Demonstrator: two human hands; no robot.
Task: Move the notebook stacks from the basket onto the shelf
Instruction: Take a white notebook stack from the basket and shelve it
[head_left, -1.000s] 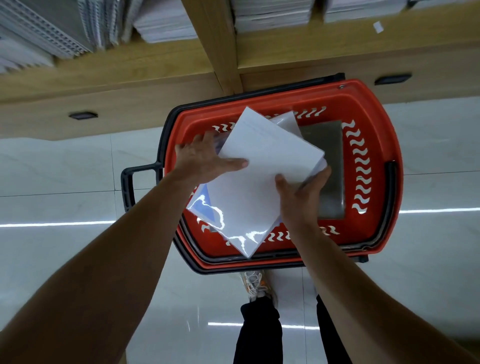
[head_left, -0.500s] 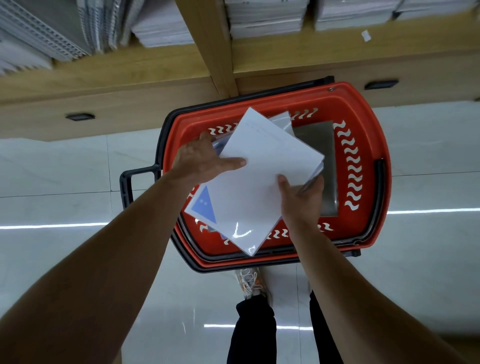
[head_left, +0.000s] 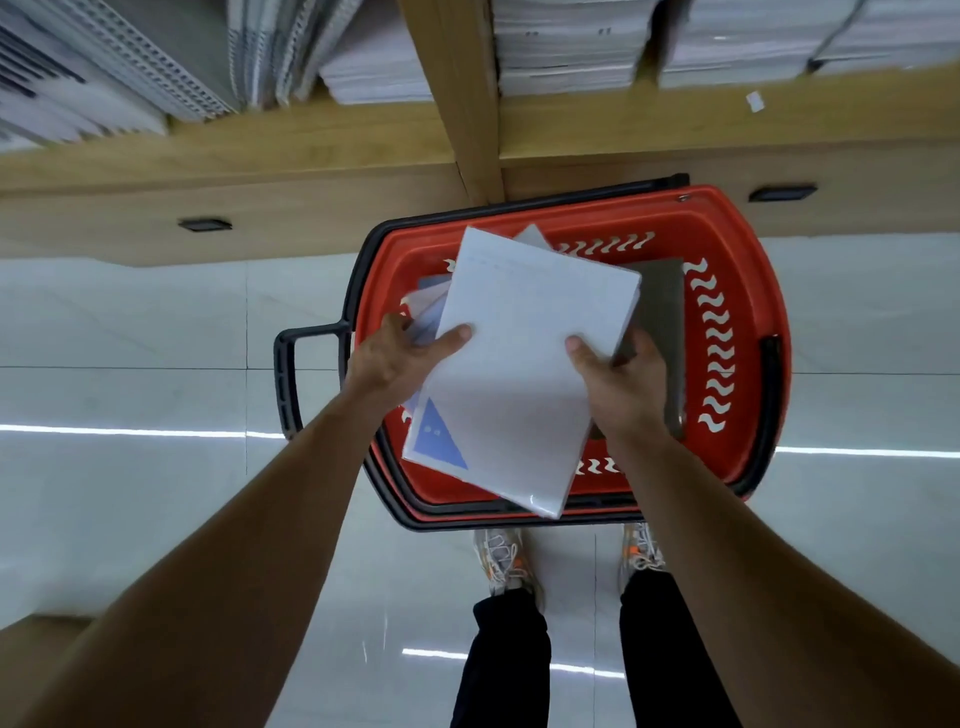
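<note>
We are at the lifting step: our left hand (head_left: 395, 358) and right hand (head_left: 623, 379) each clamp one side of the white, plastic-wrapped notebook stack (head_left: 519, 374), thumbs on top, holding it tilted over the red plastic basket with a black rim (head_left: 737, 332). Next, we judge, it needs raising and levelling onto the pale wooden shelf (head_left: 311, 140) ahead, beside the notebook piles (head_left: 566, 47) there. The basket sits on glossy white floor tiles (head_left: 130, 493).

Glossy pale floor tiles (head_left: 130, 519) mirror bright light strips (head_left: 119, 430) beneath a wooden shelf (head_left: 311, 140) with dark slots (head_left: 204, 225) in its base.
</note>
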